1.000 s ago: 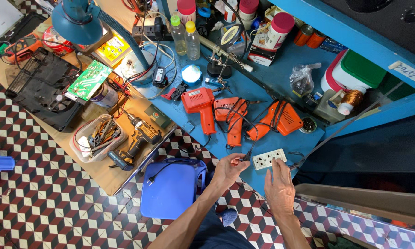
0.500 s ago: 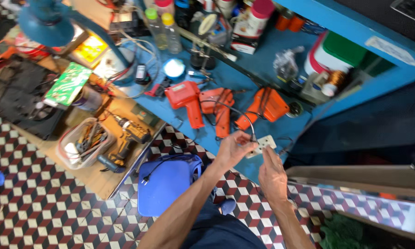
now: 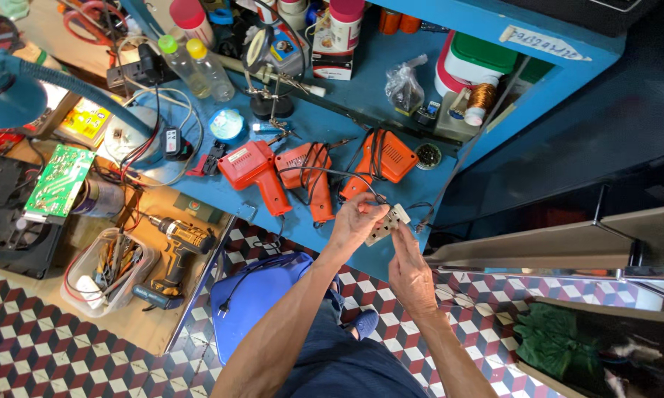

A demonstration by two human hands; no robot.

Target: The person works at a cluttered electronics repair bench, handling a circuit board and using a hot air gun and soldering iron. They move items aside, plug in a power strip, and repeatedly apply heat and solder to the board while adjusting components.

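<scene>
Right now, near to far:
R hand [image 3: 411, 271]: yr fingers pinch the socket plate's lower edge.
L hand [image 3: 355, 221]: fingers clamped on socket plate [image 3: 388, 223], held above bench edge.
Bench [image 3: 361, 103]: 3 orange solder guns [image 3: 310, 173] just beyond.

White rect. socket block [image 3: 387, 224], tilted, held up w/ black cord attached, over near edge of blue desk [image 3: 324, 129].

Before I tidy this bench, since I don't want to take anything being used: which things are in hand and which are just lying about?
In hand:
white socket plate, held by left hand and right hand
black cable leading to it

Lying about:
three orange soldering guns
cordless drill
green circuit board
two plastic bottles
copper wire spool
</scene>
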